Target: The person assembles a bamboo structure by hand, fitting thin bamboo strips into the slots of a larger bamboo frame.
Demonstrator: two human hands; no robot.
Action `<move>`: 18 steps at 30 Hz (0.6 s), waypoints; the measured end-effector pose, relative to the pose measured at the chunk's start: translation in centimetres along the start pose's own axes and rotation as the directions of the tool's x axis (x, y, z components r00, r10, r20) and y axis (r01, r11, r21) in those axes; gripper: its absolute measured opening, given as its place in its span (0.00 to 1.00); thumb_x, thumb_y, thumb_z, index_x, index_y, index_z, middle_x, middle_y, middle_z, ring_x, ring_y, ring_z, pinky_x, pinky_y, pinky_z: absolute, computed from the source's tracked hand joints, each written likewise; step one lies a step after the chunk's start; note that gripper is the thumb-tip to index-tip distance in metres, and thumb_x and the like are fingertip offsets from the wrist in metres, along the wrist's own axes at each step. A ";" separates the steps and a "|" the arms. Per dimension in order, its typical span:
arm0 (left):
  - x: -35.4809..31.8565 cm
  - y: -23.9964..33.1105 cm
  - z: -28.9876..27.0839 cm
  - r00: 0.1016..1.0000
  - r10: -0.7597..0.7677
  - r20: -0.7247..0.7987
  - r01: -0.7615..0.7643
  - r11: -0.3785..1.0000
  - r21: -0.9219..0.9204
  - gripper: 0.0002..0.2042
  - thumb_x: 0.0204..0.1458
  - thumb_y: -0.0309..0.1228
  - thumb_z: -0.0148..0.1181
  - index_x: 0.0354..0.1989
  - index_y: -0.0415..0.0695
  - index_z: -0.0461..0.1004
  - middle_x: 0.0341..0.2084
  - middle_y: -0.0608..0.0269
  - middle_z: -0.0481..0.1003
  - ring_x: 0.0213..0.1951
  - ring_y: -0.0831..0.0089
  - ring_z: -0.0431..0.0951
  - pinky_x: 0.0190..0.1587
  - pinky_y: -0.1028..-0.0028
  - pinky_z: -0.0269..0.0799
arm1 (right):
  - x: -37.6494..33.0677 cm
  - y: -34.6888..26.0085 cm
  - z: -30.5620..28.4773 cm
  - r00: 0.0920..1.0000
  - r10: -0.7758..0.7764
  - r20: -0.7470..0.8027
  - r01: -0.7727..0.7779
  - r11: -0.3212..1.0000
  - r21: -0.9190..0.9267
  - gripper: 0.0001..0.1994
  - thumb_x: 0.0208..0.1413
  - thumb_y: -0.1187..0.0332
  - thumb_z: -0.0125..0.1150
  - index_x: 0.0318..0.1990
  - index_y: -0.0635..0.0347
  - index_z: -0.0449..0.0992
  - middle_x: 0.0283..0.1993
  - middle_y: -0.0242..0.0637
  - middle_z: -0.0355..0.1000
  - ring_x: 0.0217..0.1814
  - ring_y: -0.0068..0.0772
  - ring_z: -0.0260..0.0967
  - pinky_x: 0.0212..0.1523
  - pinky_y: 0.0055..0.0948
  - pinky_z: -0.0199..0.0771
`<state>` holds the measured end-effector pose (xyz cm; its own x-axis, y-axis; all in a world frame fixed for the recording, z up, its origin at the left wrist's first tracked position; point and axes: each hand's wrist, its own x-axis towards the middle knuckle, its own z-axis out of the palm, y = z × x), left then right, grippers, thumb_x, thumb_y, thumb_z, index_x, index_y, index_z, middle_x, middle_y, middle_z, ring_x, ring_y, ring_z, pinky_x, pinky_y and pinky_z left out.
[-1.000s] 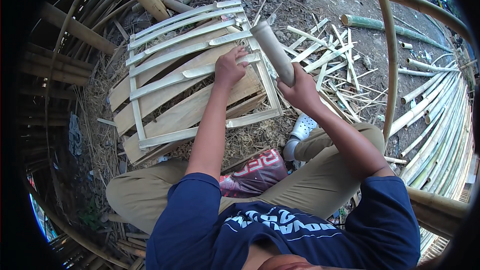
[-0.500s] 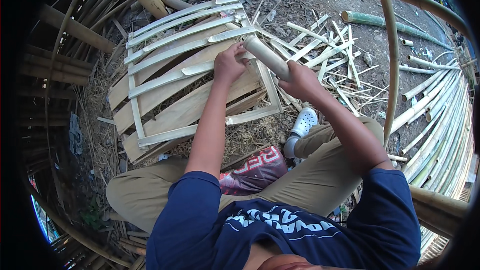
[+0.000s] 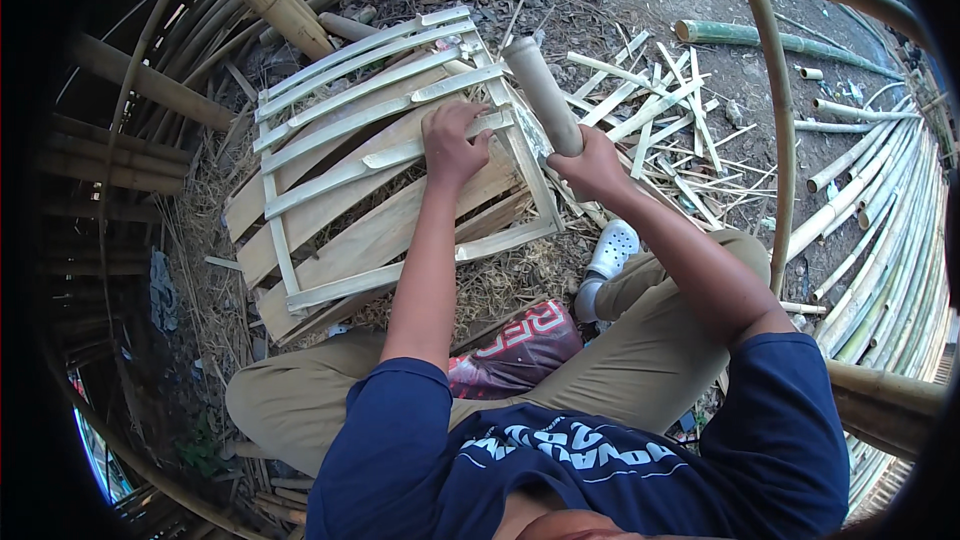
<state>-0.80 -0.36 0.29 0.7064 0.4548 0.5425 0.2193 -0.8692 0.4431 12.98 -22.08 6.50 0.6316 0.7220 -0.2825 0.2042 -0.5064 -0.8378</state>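
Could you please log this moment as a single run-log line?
left hand: pressing on bamboo slat of slatted frame | right hand: gripping bamboo cylinder, raised over frame corner | person seated on ground

The right hand [image 3: 590,165] has swung its bamboo club [image 3: 542,92] from low over the frame [image 3: 400,190] a moment ago to a steeper, raised tilt. The left hand [image 3: 455,140] has shifted slightly on the slats.

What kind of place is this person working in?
Probably an outdoor bamboo craft yard. Bamboo poles lie stacked on bare ground, split offcuts are scattered about, and a slatted bamboo frame sits under the hands.
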 end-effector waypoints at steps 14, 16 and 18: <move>-0.1 0.2 -0.3 1.000 0.001 -0.011 0.000 0.999 0.032 0.13 0.46 0.34 0.76 0.42 0.52 0.88 0.42 0.68 0.84 0.51 0.66 0.80 0.58 0.60 0.65 | 1.6 3.1 2.6 0.971 0.088 0.222 -0.136 0.967 0.215 0.29 0.50 0.61 0.72 0.57 0.70 0.77 0.46 0.46 0.81 0.46 0.36 0.80 0.50 0.36 0.80; -0.1 0.0 -0.7 1.000 -0.020 0.022 0.020 1.000 -0.003 0.14 0.47 0.34 0.75 0.44 0.52 0.88 0.43 0.68 0.84 0.50 0.64 0.81 0.55 0.61 0.69 | 1.4 2.6 2.7 0.982 0.040 0.183 -0.081 0.971 0.224 0.28 0.48 0.61 0.72 0.55 0.70 0.78 0.45 0.46 0.81 0.44 0.36 0.81 0.49 0.36 0.80; 0.0 -0.1 -1.2 0.999 -0.026 0.043 0.026 1.000 0.007 0.14 0.48 0.34 0.75 0.45 0.52 0.88 0.43 0.67 0.84 0.50 0.63 0.81 0.54 0.61 0.71 | 0.9 1.8 2.4 0.986 0.029 0.167 -0.067 0.971 0.227 0.28 0.48 0.61 0.72 0.54 0.71 0.79 0.44 0.46 0.81 0.44 0.36 0.81 0.48 0.36 0.80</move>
<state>-1.64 -0.09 1.08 0.7285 0.4688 0.4995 0.2427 -0.8585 0.4518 12.12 -21.17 3.62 0.5037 0.7754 -0.3808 -0.0143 -0.4333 -0.9011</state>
